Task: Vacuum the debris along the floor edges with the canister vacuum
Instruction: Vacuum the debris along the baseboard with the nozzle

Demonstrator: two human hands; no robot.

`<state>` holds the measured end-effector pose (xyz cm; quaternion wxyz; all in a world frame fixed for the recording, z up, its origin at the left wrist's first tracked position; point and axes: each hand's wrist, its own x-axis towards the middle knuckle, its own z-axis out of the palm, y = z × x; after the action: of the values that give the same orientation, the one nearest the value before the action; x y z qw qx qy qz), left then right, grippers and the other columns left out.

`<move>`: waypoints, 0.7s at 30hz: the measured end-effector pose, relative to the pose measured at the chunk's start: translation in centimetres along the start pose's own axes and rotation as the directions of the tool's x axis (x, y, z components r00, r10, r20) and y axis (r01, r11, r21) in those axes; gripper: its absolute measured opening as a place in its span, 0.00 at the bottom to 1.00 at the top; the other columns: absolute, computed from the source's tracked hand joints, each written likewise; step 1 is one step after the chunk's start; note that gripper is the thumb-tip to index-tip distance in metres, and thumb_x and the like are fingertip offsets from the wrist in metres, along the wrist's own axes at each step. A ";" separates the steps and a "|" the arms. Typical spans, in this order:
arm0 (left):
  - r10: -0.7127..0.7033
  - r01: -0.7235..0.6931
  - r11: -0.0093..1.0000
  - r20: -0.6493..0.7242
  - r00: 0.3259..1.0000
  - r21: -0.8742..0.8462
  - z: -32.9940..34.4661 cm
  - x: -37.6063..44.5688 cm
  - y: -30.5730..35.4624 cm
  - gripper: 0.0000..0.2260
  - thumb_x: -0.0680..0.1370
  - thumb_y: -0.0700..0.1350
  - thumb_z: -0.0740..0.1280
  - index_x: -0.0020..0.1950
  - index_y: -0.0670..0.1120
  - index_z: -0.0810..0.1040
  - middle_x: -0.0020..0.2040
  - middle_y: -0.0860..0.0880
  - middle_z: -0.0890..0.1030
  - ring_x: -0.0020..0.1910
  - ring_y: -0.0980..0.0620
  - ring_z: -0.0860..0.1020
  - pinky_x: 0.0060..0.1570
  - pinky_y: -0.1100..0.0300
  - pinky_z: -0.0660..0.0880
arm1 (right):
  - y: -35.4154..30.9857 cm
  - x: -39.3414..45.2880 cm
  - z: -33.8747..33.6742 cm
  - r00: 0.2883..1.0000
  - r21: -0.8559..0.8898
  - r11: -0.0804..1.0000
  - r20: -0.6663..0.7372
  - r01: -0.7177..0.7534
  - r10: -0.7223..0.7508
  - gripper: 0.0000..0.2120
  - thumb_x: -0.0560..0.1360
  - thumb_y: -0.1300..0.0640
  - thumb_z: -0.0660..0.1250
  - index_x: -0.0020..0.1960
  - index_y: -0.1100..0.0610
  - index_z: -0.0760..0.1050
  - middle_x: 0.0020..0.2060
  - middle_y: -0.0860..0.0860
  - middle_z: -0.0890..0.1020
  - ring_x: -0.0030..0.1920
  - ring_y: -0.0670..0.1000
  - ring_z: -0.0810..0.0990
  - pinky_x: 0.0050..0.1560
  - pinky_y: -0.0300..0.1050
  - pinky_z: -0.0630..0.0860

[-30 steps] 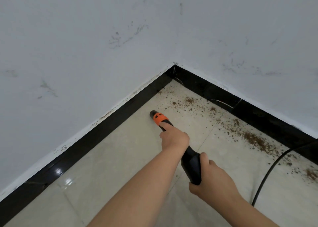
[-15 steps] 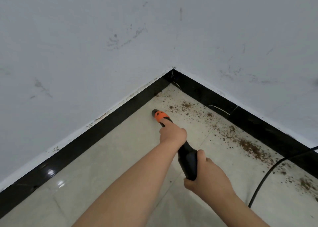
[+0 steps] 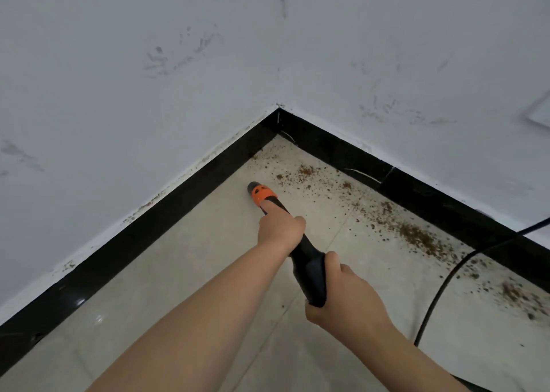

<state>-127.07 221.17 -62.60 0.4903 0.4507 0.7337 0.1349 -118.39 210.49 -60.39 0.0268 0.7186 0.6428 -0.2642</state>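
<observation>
Over the last second we have pushed the vacuum nozzle [image 3: 285, 231] a little further along the left-hand baseboard [image 3: 166, 213] toward the corner; its tip now sits closer to the first brown specks than it did. That leaves the stretch of floor [image 3: 184, 272] behind the tip looking clean, while the debris [image 3: 416, 237] along the right-hand wall appears untouched, so we judge most of the edge work is still ahead.

Our left hand [image 3: 279, 228] grips the nozzle near its orange collar, index finger laid straight along the top. Our right hand [image 3: 342, 296] is wrapped around the thicker black rear end.

The nozzle is smooth hard plastic, tapering from a fat black grip to a narrow rounded tip. The debris is fine, dry, reddish-brown crumbs, dense in patches and scattered between. The tiles are pale, glossy and slightly mottled; the baseboard is polished black. A black power cord [image 3: 440, 290] curves across the floor at right.
</observation>
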 end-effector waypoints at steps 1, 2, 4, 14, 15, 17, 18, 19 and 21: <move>-0.001 0.001 1.000 -0.002 1.000 -0.014 -0.3 0.1 -0.2 0.31 0.77 0.44 0.61 0.74 0.43 0.46 0.61 0.39 0.72 0.54 0.41 0.75 0.46 0.54 0.76 | -0.2 0.1 0.0 1.000 -0.002 1.000 0.008 0.015 -0.015 0.21 0.71 0.49 0.66 0.55 0.53 0.56 0.45 0.48 0.67 0.39 0.51 0.70 0.26 0.35 0.60; -0.007 0.007 0.999 0.001 1.000 -0.036 -0.7 0.2 -0.3 0.32 0.76 0.43 0.61 0.74 0.44 0.46 0.60 0.39 0.73 0.54 0.41 0.75 0.47 0.52 0.77 | -0.4 0.3 0.0 1.000 -0.001 1.000 0.013 0.027 -0.027 0.22 0.71 0.49 0.66 0.57 0.53 0.57 0.46 0.49 0.68 0.40 0.51 0.70 0.26 0.36 0.60; -0.028 0.032 0.993 0.033 0.999 -0.116 -1.6 0.3 -0.3 0.32 0.76 0.43 0.62 0.73 0.45 0.46 0.56 0.41 0.73 0.53 0.41 0.75 0.47 0.50 0.78 | -0.6 0.7 -0.2 0.999 0.004 0.999 0.014 0.040 -0.040 0.25 0.71 0.49 0.67 0.61 0.54 0.57 0.46 0.49 0.68 0.40 0.51 0.71 0.27 0.36 0.61; -0.059 0.112 0.967 0.227 0.972 -0.229 -2.1 -0.2 0.4 0.34 0.78 0.42 0.63 0.73 0.47 0.42 0.55 0.42 0.71 0.56 0.42 0.76 0.44 0.51 0.78 | -0.3 0.2 0.5 0.999 -0.117 0.993 -0.036 -0.012 0.008 0.29 0.75 0.48 0.64 0.68 0.56 0.53 0.55 0.52 0.69 0.40 0.51 0.69 0.26 0.35 0.58; -0.053 0.111 0.969 0.253 0.966 -0.220 -1.8 -0.5 0.4 0.32 0.78 0.42 0.63 0.73 0.47 0.44 0.54 0.42 0.71 0.56 0.42 0.76 0.45 0.50 0.78 | 0.0 -0.2 0.7 0.999 -0.122 0.992 -0.029 -0.020 0.017 0.29 0.75 0.47 0.63 0.68 0.56 0.53 0.55 0.51 0.69 0.40 0.51 0.69 0.25 0.35 0.58; -0.035 0.105 0.970 0.301 0.953 -0.220 -1.2 -0.8 0.5 0.30 0.78 0.43 0.63 0.72 0.47 0.47 0.53 0.42 0.71 0.56 0.42 0.76 0.47 0.50 0.78 | 0.6 -0.8 0.5 0.999 -0.116 0.993 -0.028 -0.039 0.036 0.28 0.75 0.47 0.63 0.66 0.56 0.53 0.51 0.50 0.67 0.39 0.51 0.69 0.25 0.34 0.60; -0.025 0.101 0.969 0.321 0.947 -0.223 -1.0 -1.0 0.8 0.28 0.79 0.43 0.63 0.72 0.47 0.48 0.53 0.42 0.71 0.56 0.42 0.76 0.46 0.51 0.78 | 0.9 -1.0 0.1 0.999 -0.111 0.993 -0.031 -0.044 0.041 0.27 0.74 0.46 0.63 0.65 0.55 0.54 0.48 0.49 0.66 0.39 0.50 0.70 0.26 0.34 0.60; -0.014 0.097 0.968 0.337 0.941 -0.230 -0.9 -1.0 1.1 0.28 0.79 0.43 0.63 0.72 0.46 0.49 0.51 0.43 0.72 0.54 0.43 0.76 0.45 0.52 0.77 | 1.2 -1.1 -0.3 0.998 -0.109 0.993 -0.038 -0.047 0.043 0.27 0.74 0.47 0.64 0.64 0.55 0.54 0.47 0.49 0.64 0.39 0.50 0.70 0.26 0.34 0.61; 0.002 0.091 0.965 0.355 0.935 -0.245 -0.6 -1.0 1.6 0.27 0.79 0.43 0.62 0.71 0.47 0.48 0.47 0.44 0.72 0.50 0.44 0.76 0.43 0.53 0.77 | 1.5 -1.1 -1.2 0.998 -0.109 0.993 -0.050 -0.049 0.044 0.26 0.74 0.47 0.64 0.63 0.54 0.54 0.46 0.48 0.64 0.39 0.50 0.70 0.26 0.34 0.61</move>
<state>-126.58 221.43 -60.66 0.6711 0.3832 0.6201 0.1349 -116.56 209.65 -59.35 0.0574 0.7369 0.6398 -0.2107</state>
